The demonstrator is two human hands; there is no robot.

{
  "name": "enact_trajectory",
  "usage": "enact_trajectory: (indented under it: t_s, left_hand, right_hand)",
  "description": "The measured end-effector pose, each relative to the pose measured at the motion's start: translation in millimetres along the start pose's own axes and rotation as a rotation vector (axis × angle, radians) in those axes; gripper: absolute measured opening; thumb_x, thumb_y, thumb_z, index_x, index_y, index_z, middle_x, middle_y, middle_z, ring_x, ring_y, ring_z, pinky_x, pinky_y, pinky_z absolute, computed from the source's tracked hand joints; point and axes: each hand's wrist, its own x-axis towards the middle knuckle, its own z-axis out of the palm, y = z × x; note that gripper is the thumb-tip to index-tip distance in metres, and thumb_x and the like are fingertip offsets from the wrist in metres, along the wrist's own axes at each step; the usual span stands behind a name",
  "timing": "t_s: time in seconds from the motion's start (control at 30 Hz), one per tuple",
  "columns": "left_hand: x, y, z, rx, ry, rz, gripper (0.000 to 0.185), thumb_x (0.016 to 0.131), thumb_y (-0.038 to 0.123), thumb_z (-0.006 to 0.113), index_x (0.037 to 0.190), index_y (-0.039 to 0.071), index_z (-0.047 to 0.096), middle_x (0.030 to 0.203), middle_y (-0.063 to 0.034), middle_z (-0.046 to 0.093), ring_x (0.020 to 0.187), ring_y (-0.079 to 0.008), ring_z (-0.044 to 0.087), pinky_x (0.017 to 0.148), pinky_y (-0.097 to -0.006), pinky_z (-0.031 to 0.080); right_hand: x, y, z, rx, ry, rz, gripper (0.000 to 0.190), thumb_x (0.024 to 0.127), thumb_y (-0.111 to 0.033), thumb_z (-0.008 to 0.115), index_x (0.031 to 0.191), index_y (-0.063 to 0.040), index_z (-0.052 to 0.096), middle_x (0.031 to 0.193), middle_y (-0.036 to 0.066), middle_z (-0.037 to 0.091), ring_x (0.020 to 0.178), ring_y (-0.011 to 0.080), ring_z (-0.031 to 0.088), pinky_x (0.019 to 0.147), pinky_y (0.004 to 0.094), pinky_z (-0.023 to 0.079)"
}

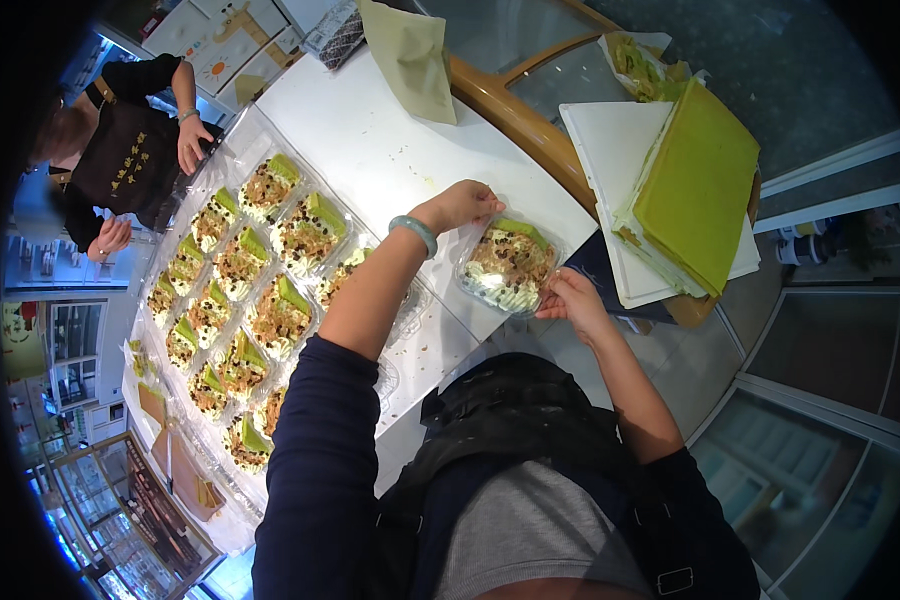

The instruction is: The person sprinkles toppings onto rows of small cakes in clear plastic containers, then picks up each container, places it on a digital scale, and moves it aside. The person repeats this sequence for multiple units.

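Between my hands, at the right end of the white table (401, 154), is a clear plastic box of green cake (511, 262) with cream, brown shreds and dark bits. My left hand (461, 206), a bangle on its wrist, pinches the box's far left rim. The near right side of the box lies between the thumb and fingers of my right hand (574, 300). Rows of similar filled boxes (279, 315) stand to the left, partly hidden by my left arm. Reflections cover part of the cream.
A large green sheet cake (697, 187) rests on white boards (615, 142) to the right. Beyond is crumpled paper with green scraps (637, 67). A beige paper (412, 60) lies at the table's far side. At the left stands a co-worker in a dark apron (127, 157).
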Motion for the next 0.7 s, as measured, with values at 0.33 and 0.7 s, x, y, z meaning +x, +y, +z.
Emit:
enact_trajectory:
  t_s: [0.33,0.7]
  left_hand:
    - [-52,7,-11,-0.077,-0.160,-0.238,0.018,0.091,0.010,0.053,0.107,0.002,0.053,0.085,-0.0047,0.058,0.081,-0.0142,0.061,0.072,-0.0275,0.055]
    - [-69,-8,-1,-0.238,-0.076,-0.146,0.036,0.089,-0.001,0.046,0.125,0.000,0.051,0.092,-0.0052,0.057,0.084,-0.0152,0.058,0.080,-0.0278,0.052]
  right_hand:
    - [0,-4,-3,0.011,0.016,-0.017,0.024,0.099,-0.019,0.044,0.106,0.000,0.056,0.090,0.008,0.061,0.070,0.0129,0.062,0.064,0.0291,0.059]
    - [2,-10,-3,-0.038,0.029,-0.024,0.017,0.098,-0.019,0.044,0.097,-0.005,0.053,0.082,0.007,0.060,0.066,0.0152,0.064,0.061,0.0285,0.059]
